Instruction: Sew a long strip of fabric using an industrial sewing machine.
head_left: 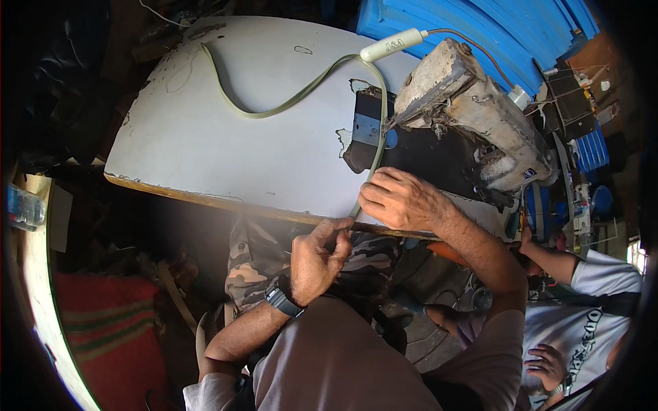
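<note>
A long, narrow pale-green strip [271, 111] curves across the white sewing table [205, 130]. It runs past the needle area of the worn industrial sewing machine [456, 89] and down to the near table edge. My left hand [319, 259], with a dark watch on its wrist, pinches the strip's near end between thumb and fingers at that edge. Just above and to its right, my right hand [401, 198] rests on the table, fingers curled down onto the strip. Its fingertips are partly hidden, as is the very end of the strip.
A white lamp [392, 45] on a bent flexible neck hangs over the table's far side. Blue sheets [473, 31] are stacked behind it. To the right sits another person in a white shirt [596, 322]. A clear bottle [26, 207] stands at the far left.
</note>
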`<action>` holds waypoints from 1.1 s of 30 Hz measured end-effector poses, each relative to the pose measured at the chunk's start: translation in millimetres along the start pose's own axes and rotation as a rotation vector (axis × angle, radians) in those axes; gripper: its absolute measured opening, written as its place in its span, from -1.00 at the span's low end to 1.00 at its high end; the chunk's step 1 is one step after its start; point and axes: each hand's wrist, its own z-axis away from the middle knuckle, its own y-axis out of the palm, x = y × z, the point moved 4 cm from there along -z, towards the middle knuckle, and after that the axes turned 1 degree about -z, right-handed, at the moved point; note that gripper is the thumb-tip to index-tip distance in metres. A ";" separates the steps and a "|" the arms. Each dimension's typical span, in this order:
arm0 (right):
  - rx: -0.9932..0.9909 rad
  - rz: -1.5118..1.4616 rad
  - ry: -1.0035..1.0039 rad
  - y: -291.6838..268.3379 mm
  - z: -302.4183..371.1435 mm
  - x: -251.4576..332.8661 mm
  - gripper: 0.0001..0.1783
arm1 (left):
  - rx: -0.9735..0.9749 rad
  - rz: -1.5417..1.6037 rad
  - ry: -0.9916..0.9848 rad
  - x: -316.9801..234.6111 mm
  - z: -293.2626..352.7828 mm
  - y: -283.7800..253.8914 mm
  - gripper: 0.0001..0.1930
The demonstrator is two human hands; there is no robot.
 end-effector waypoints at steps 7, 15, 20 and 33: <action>-0.118 -0.082 0.054 1.1 6.0 17.9 -0.77 | 0.011 -0.023 0.013 2.0 -1.0 0.3 -0.77; -0.281 -0.154 0.503 10.2 15.2 54.5 -0.59 | 0.078 0.253 -0.226 -4.8 4.2 9.5 -0.71; -0.404 -0.105 0.525 15.9 24.7 64.2 -0.69 | 0.237 0.096 -0.218 -20.3 1.2 7.5 -0.64; -0.640 -0.187 0.714 -7.1 32.4 62.6 -0.76 | 0.343 -0.721 0.875 -54.9 -68.0 22.2 -0.51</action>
